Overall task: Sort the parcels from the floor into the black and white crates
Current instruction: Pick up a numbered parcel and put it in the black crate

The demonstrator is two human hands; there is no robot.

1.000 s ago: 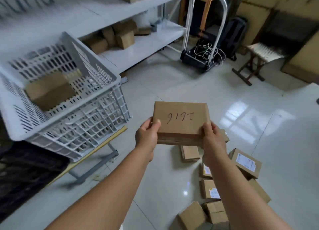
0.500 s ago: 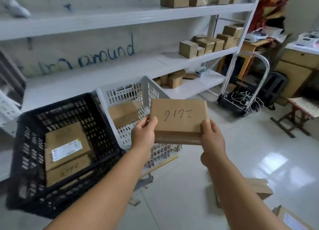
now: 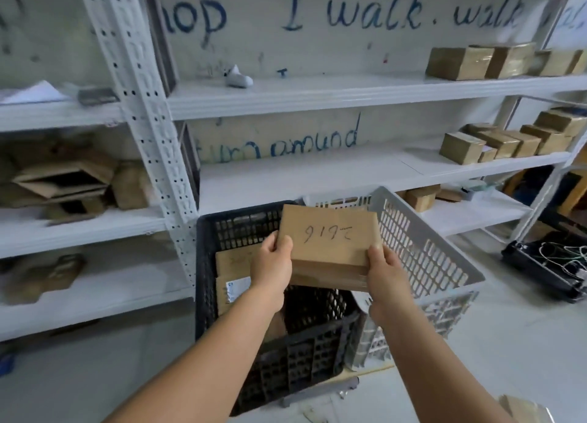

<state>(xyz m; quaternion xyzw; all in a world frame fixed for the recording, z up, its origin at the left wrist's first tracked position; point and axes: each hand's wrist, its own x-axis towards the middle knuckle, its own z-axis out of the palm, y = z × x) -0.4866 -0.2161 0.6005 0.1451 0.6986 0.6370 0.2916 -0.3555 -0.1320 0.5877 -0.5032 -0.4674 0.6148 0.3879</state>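
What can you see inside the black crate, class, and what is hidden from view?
Inside the black crate lie flat cardboard parcels, one bearing a white label. The held parcel, left hand and forearm cover the crate's right part, so anything there is unseen.

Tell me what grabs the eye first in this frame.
A brown parcel with handwritten digits, held at centre by both hands, left hand and right hand, above the black crate. The white crate sits against it on the right. Behind, blue handwriting runs along the wall above the white shelves.
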